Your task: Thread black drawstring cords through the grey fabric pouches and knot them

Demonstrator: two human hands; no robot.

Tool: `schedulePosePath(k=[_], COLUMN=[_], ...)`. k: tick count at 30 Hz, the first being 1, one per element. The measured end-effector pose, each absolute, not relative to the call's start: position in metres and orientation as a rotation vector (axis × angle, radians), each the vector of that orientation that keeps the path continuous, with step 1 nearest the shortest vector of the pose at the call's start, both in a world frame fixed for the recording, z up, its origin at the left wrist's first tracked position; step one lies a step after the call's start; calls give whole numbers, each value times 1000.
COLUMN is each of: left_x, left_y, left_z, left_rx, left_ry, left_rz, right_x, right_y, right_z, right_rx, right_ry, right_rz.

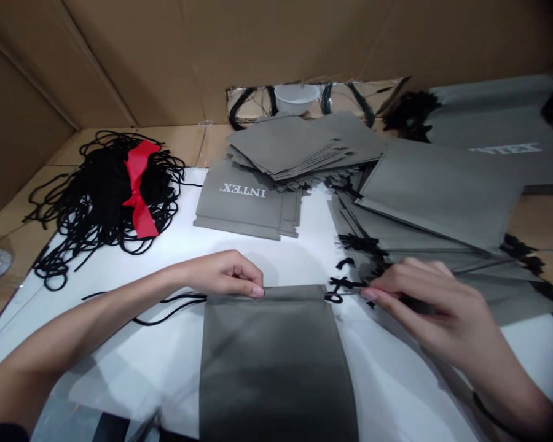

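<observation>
A grey drawstring bag (pixel 276 368) lies flat in front of me, its hemmed top edge facing away. My left hand (pixel 230 274) pinches that top edge near its left half, thumb on the fabric. A black cord (pixel 166 307) trails out of the hem's left end in two strands. At the right end of the hem, a small black cord loop (pixel 335 298) sticks out. My right hand (pixel 424 298) has thumb and forefinger closed on a thin, pale rod-like piece (pixel 350 292) that reaches to this loop. Its exact kind is unclear.
A bundle of black cords (pixel 96 184) tied with a red strip (pixel 137 190) lies at left. Grey bag pieces (pixel 299 144) are stacked at the back. Corded bags (pixel 442 190) pile up at right. A cardboard wall (pixel 166 61) with a cut-out rises behind the white table surface (pixel 387 368).
</observation>
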State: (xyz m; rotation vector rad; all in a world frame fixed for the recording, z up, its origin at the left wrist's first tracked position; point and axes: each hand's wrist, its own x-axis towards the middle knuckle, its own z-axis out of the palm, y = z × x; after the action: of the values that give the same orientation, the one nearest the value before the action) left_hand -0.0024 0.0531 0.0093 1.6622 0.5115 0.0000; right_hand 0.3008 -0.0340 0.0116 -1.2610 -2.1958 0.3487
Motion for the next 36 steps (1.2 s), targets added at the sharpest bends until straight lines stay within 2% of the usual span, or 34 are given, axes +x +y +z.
schedulePosePath(k=[6,18,36], left_x=[-3,1,5], left_y=[54,50,42], left_z=[13,12,9], left_rx=[2009,1607,1535], left_ry=[500,433,443], left_rz=[93,62,86], right_x=[301,304,282], right_y=[-35,-33,-43], right_z=[14,11,9], right_rx=[-1350,-1283,-1209], right_ry=[-2135,-2130,-2139], right_rz=[374,397,262])
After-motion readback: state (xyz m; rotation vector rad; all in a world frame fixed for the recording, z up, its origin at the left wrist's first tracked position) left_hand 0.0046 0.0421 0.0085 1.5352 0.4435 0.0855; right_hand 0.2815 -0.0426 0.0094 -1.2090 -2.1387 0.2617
